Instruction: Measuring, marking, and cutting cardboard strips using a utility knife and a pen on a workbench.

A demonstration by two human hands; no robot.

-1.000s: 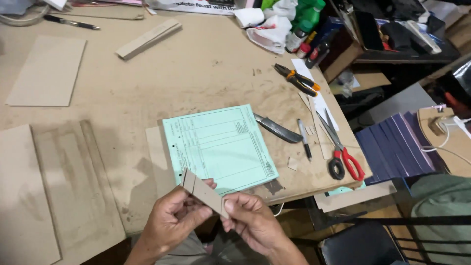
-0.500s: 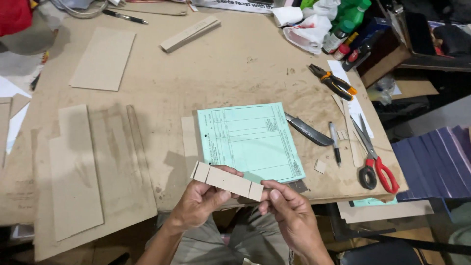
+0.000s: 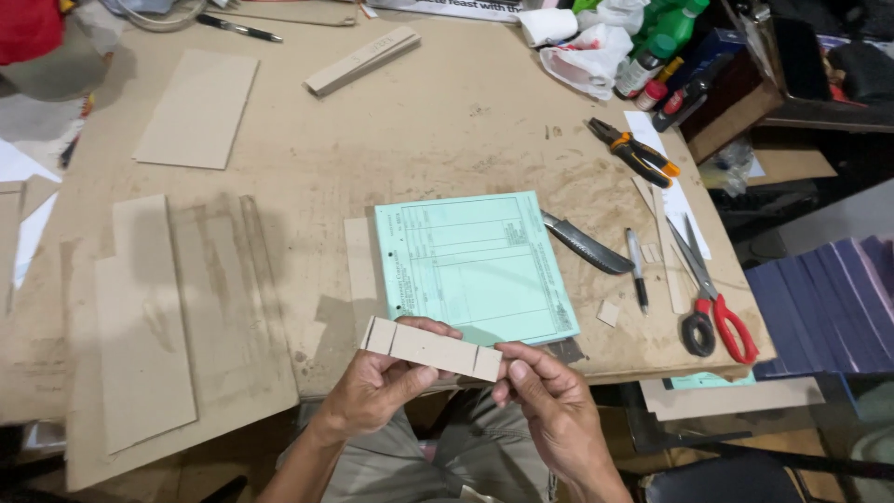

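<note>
Hands meet over the near edge of a scuffed tan workbench [image 3: 447,112], gripping a narrow strip of pale brown cardboard [image 3: 431,348] marked by short cut lines near each end. The left hand [image 3: 377,391] pinches the strip's left portion, thumb below and fingers curled over the top edge; the right hand [image 3: 549,401] pinches the right end between thumb and fingertips. The strip sits level at the bench's 6 o'clock edge, above the person's lap, just in front of a mint-green printed paper form [image 3: 475,265] lying flat at the centre. At 3 o'clock from the form lie a grey-bladed knife [image 3: 585,245], a black-and-silver pen [image 3: 636,268] and red-handled scissors [image 3: 712,307], with orange-and-black pliers [image 3: 633,151] farther out at 2 o'clock. Flat cardboard panels [image 3: 149,317] rest at 9 o'clock, a smaller cardboard rectangle [image 3: 197,109] at 10 o'clock, and a long stack of cardboard strips [image 3: 363,60] at 12 o'clock. A crumpled white plastic bag [image 3: 596,56] and green bottles [image 3: 666,33] crowd the far corner at 1 o'clock.
</note>
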